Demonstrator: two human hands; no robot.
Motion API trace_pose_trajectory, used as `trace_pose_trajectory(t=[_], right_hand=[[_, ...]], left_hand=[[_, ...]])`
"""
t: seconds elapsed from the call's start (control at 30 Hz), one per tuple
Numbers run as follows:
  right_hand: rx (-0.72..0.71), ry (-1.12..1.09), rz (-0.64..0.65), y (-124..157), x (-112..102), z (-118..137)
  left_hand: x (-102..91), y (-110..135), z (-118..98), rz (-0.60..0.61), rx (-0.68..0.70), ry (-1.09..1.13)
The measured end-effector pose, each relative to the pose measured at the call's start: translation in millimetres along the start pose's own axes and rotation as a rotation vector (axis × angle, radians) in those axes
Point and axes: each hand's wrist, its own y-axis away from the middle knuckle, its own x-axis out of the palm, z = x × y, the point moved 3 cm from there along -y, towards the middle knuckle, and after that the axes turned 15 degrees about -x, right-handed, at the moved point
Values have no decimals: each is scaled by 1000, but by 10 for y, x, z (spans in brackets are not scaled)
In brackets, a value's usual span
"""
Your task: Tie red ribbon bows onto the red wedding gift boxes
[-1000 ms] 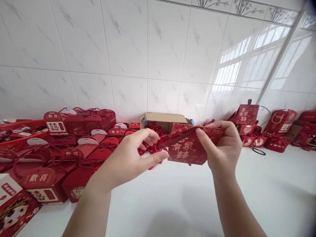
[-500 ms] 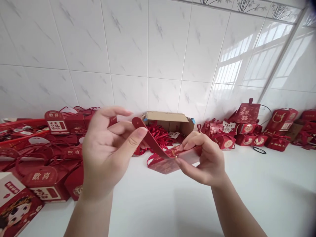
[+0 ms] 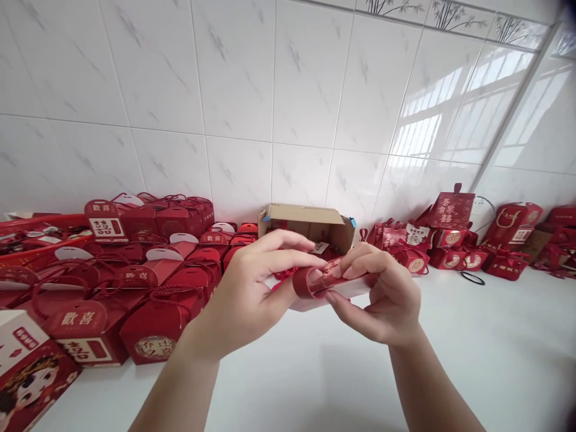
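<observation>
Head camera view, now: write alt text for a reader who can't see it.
A person's left hand and right hand hold a small red box above a white table, its red strap curled into a loop at the left hand. Behind are an open cardboard box and a tiled wall; red gift boxes crowd the left.

Bright, soft daylight; window glare [image 3: 417, 133] on wall tiles [image 3: 301, 102], faint shadows [image 3: 355, 384] across tabletop [image 3: 265, 378]

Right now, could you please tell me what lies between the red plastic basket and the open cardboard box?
In the head view, red gift boxes, several with cord handles, stand between the basket and the cardboard box; the left hand partly hides some.
</observation>
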Motion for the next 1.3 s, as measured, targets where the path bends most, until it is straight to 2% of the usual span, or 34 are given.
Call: trace_pose_trajectory(t=[0.1,0.27,0.63,1.1,1.3], right_hand=[[7,14,-6,8,-7,-12],[26,-5,-21,17,-18,-22],[42,-15,-31,19,-22,-15],[9,-9,-26,-8,-44,18],[-35,-20,1,-35,-42,40]], left_hand=[[32,-12,6,25,-67,67],[17,-13,12,-29,-147,93],[28,4,-5,-5,-143,106],[26,21,-65,-13,-52,74],[33,36,-72,16,-103,72]])
